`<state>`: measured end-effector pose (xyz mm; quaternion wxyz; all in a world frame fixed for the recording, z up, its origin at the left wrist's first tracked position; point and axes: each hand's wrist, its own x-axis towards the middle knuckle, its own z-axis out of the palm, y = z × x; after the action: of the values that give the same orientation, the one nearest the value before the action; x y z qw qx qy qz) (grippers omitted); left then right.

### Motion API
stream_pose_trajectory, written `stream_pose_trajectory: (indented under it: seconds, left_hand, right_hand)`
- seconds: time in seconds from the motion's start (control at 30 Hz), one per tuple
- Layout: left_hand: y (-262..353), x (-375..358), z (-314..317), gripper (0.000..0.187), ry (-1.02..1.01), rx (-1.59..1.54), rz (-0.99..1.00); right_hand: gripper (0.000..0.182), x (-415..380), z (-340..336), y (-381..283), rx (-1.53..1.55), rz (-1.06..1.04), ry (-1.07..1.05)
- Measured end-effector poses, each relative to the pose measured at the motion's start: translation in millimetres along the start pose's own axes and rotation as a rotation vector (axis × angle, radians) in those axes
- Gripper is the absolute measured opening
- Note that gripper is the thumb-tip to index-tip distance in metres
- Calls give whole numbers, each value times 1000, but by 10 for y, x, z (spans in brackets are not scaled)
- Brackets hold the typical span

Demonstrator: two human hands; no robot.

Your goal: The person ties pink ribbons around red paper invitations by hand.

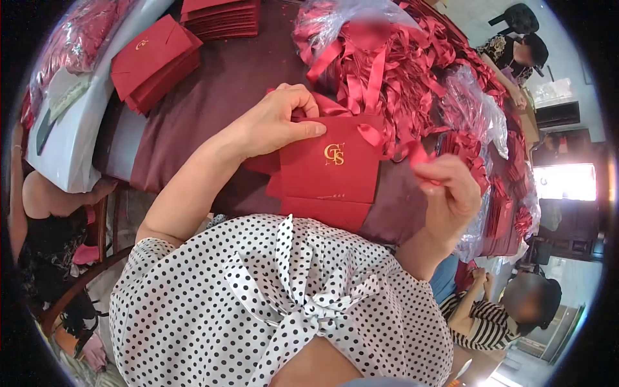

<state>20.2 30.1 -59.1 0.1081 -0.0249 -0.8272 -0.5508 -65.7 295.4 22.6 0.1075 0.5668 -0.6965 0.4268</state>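
A red paper bag [329,177] with gold "GTS" lettering lies flat in front of me, a red ribbon [371,135] coming through its upper right part. My left hand [284,119] pinches the bag's top left edge between thumb and fingers. To the right of the bag, my right hand [451,190] is closed on the loose end of the ribbon, its fingertips partly blurred. More red bag material shows beneath the bag's left side. Just beyond the bag is a large heap of red ribbons [400,71].
Stacks of folded red bags [155,61] stand at the upper left, beside a white plastic-covered surface [64,142]. Clear plastic wrapping [474,103] lies around the ribbons. Other people sit at the left, upper right and lower right. The tablecloth [213,84] is dark red.
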Motion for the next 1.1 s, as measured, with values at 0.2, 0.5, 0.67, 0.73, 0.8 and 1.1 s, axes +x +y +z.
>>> stream_pose_trajectory:
  seconds: [0.2, 0.5, 0.67, 0.73, 0.8, 1.1]
  left_hand:
    - [45, -10, -42, 21, -135, -164, -24]
    - [8, -24, -147, 22, -282, -396, -96]
    - [-13, -22, -119, 24, -312, -494, -117]
    - [-27, -12, -106, 25, -317, -563, -128]
    - [-74, 8, -98, 28, -325, -479, -58]
    - [-37, 3, -101, 28, -318, -556, -212]
  right_hand:
    - [27, 237, 376, -176, 145, 138, -176]
    - [12, 232, 761, 73, 685, 517, -131]
    - [6, 183, 793, 101, 502, 465, -150]
    - [5, 162, 815, 114, 464, 501, -149]
    - [5, 158, 833, 100, 425, 537, -147]
    - [5, 138, 878, 101, 432, 526, -121]
